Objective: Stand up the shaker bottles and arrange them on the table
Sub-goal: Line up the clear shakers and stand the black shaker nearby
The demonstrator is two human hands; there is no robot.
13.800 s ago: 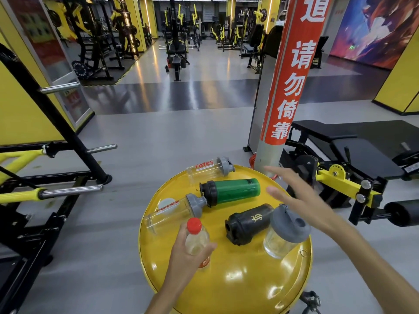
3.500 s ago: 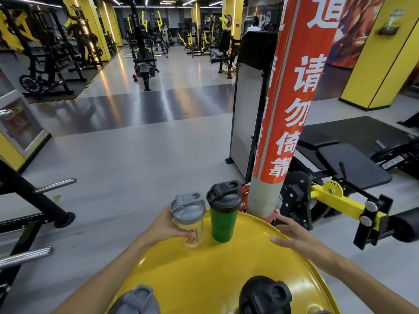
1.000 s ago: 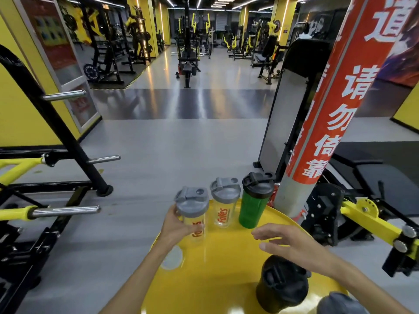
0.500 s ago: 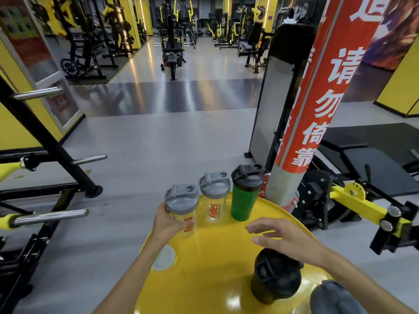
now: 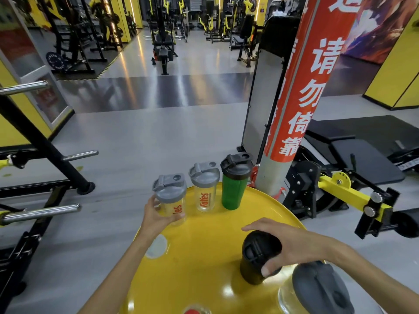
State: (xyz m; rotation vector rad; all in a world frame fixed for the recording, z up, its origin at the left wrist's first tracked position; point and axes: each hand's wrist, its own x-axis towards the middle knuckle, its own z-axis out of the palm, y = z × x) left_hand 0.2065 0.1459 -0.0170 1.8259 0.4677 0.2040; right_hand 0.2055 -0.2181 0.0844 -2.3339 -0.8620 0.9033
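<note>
Round yellow counter [image 5: 204, 279], glossy, in a gym; grey floor [image 5: 158, 137], red pillar [image 5: 301, 87] behind. Left hand [image 5: 156, 216] fingers wrap a clear shaker [image 5: 171, 198] at the far edge; right hand [image 5: 292, 243] fingers grip the black shaker [image 5: 254, 259], upright.

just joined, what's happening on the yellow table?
A person is lining up shaker bottles on the round yellow table. The left hand grips a clear grey-lidded shaker beside a second clear shaker and a green shaker, both upright. The right hand closes over an upright black shaker.
</note>
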